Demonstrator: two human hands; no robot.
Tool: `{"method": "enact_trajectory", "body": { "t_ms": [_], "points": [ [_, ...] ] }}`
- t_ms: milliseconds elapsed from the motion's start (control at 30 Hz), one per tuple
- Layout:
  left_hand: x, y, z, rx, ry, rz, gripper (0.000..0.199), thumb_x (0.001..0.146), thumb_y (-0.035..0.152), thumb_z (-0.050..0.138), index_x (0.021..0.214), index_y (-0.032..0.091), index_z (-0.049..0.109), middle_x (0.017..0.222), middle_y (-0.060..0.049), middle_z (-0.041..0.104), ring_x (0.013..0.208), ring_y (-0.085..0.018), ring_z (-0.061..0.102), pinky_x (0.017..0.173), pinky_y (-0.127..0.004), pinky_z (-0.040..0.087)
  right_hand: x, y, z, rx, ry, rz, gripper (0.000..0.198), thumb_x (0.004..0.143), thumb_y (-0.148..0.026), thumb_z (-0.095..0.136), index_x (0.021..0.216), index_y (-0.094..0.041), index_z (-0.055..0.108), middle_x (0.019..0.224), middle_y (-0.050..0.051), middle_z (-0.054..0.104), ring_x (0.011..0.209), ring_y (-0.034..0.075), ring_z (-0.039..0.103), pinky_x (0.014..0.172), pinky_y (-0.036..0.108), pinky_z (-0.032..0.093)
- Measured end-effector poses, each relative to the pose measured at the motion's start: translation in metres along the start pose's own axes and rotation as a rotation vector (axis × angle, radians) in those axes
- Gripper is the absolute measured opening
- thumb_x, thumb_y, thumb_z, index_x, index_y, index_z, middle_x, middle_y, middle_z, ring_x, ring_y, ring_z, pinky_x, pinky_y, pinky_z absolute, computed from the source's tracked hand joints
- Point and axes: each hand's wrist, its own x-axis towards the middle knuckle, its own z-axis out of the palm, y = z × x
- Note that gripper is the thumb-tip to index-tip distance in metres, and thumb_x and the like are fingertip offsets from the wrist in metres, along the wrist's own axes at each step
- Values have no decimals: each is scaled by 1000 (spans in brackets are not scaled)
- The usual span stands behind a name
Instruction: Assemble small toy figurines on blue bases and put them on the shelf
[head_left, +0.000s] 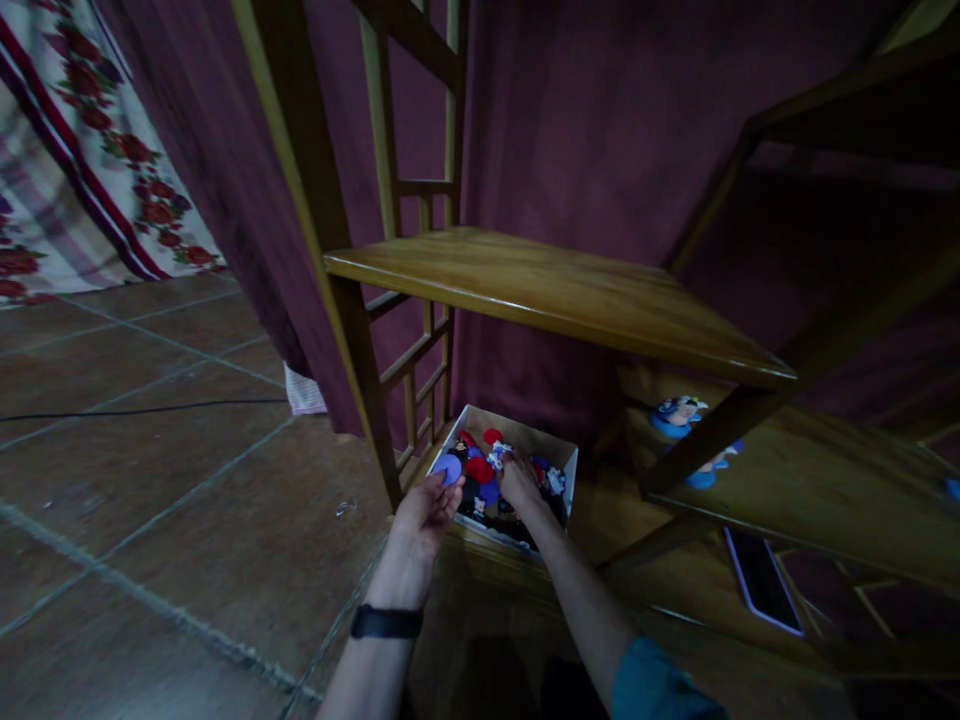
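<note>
My left hand, with a black band on its wrist, pinches a flat purple disc by its edge over the left side of a white cardboard box. Inside the box lies a jumble of small figurines and round pieces in red, blue, black and white. My right hand reaches into the box, fingers closed at a small white-and-blue figurine. A red disc lies just left of those fingers. The right fingertips are partly hidden, and so are the pieces beneath that hand.
The box stands on the low board of a wooden shelf unit, under a higher shelf board. Two figurines on blue bases, one of them here, stand on the right shelf. Below them lies a tablet-like dark slab. A cable crosses the tiled floor.
</note>
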Motion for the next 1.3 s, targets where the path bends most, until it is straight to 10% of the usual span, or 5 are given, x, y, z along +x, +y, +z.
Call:
{"method": "enact_trajectory", "body": {
  "t_ms": [167,433,600,900,1300],
  "points": [
    [4,-2,-2,22,14,15,13,77,6,52,88,11,55,68,-7,63,58,-14,64,49,-21,50,0,1,-11,170,-3,29,30,71,-16,54,100,-21,58,107,8,60,106,23,52,92,35,35],
    [3,-16,0,60,-61,38,14,75,5,55,86,12,55,72,-7,65,61,-15,65,55,-22,53,-46,-10,-55,1391,-114,115,37,64,-26,66,100,-22,58,96,2,64,82,16,62,77,35,49],
    [-4,-25,5,119,-112,43,16,71,2,58,84,13,57,69,-5,65,58,-13,64,56,-23,53,-74,-13,-74,1785,-218,269,35,63,-21,67,98,-21,60,85,2,66,78,15,63,77,34,51],
    [-14,-35,15,151,-176,28,11,70,3,59,77,12,58,67,-6,65,57,-13,63,60,-24,54,-63,-17,-68,1626,-20,314,27,63,-29,67,89,-22,61,82,-1,64,62,11,58,57,24,48],
    [-17,-37,16,226,-241,50,10,70,11,64,79,11,61,69,-9,67,59,-14,63,61,-26,52,-61,-22,-69,1144,87,51,29,71,-32,59,98,-23,58,88,1,65,78,17,59,71,29,48]
  ]
}}
